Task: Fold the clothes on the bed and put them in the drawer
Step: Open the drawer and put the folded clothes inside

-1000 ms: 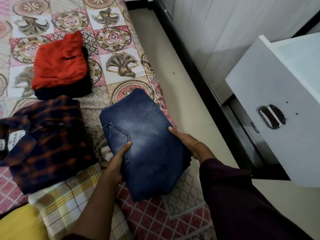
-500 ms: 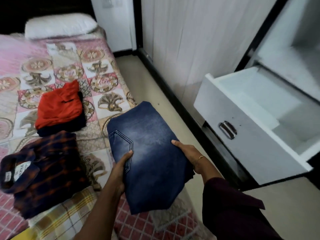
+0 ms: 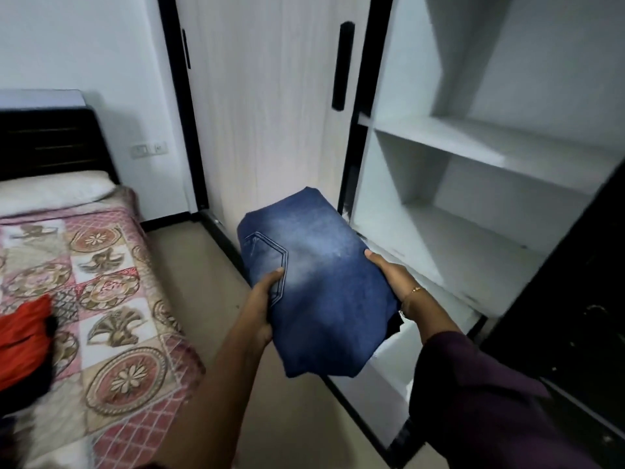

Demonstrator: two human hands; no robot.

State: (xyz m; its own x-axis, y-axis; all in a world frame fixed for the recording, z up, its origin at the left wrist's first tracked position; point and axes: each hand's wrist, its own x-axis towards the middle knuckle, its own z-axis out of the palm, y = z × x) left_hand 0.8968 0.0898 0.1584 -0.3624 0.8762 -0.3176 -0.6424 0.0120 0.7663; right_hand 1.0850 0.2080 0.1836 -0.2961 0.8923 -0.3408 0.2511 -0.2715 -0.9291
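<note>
Folded blue jeans (image 3: 321, 282) hang in the air between the bed and the wardrobe, pocket side up. My left hand (image 3: 265, 299) grips their left edge, thumb on the pocket. My right hand (image 3: 394, 275) holds the right edge, thumb on top, fingers underneath. The open white drawer (image 3: 394, 363) shows only in part, below and right of the jeans, behind my right sleeve. A folded red garment (image 3: 23, 336) lies on the patterned bedspread (image 3: 111, 299) at the far left.
The open wardrobe has white shelves (image 3: 473, 154) on the right and a dark door (image 3: 575, 299) at the far right. A closed pale wardrobe door (image 3: 263, 113) stands behind the jeans. A strip of beige floor (image 3: 203, 299) runs between bed and wardrobe. A pillow (image 3: 50, 191) lies by the headboard.
The jeans have been lifted off the bed and carried right toward the wardrobe. The view has swung up and right; the plaid shirts are out of sight and the drawer is mostly hidden.
</note>
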